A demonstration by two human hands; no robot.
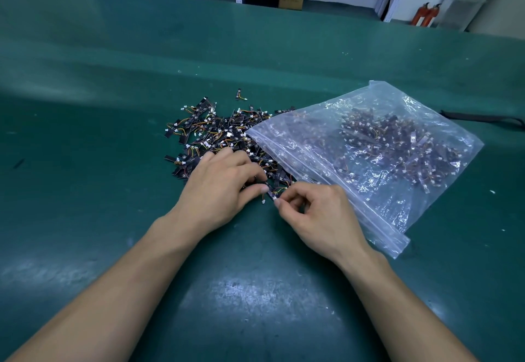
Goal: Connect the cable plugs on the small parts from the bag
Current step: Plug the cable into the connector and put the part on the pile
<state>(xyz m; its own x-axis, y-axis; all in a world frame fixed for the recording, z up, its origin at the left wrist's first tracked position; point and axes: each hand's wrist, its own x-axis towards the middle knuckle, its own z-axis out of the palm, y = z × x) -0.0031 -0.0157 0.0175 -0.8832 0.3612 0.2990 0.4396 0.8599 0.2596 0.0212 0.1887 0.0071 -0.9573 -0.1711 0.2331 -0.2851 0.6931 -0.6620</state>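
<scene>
Pinching small part point(271, 193) between left hand point(221, 191) and right hand point(321, 215), near edge of pile point(216, 134), bag point(383, 140) rim alongside

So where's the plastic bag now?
In the head view the plastic bag lies on the green table right of centre, its mouth against the pile of small parts, the right hand at its near edge.

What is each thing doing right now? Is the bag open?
Bag: open, lying flat, many parts inside.
Pile of parts: spilled loose at the bag's mouth.
Small part: pinched between both hands.
Left hand: curled, pinching the small part.
Right hand: pinching its other end.
Stray part: lying alone beyond the pile.
</scene>
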